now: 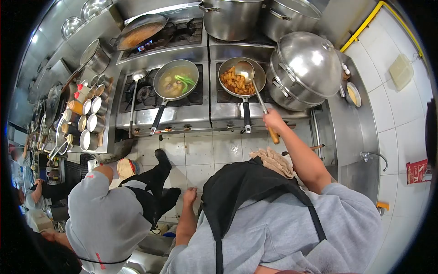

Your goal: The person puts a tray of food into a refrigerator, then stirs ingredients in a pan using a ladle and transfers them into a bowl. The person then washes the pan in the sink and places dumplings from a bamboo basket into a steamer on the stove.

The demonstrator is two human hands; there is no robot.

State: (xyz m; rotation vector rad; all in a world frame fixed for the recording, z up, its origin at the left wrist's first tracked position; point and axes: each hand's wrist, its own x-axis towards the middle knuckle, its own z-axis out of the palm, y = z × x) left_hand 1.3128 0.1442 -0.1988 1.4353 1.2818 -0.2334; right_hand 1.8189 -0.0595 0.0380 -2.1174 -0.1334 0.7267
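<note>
My right hand [273, 119] is wrapped round the ladle [259, 93] near its wooden handle end. The ladle's bowl rests in the right frying pan [261, 72], over browned, diced food [234, 82]. That pan sits on the stove with its black handle towards me. My left hand [190, 195] hangs low beside my black apron, its fingers curled; whether anything is in them is too small to tell. Left of the diced food, another pan [159, 82] holds broth with pale pieces and green vegetables [185, 81].
A large lidded steamer pot [299, 68] stands right of the pans. Tall pots [232, 20] and a wok [140, 34] stand behind. Another ladle [133, 102] lies left. Seasoning containers [88, 139] line the left counter. A co-worker [107, 219] bends at lower left.
</note>
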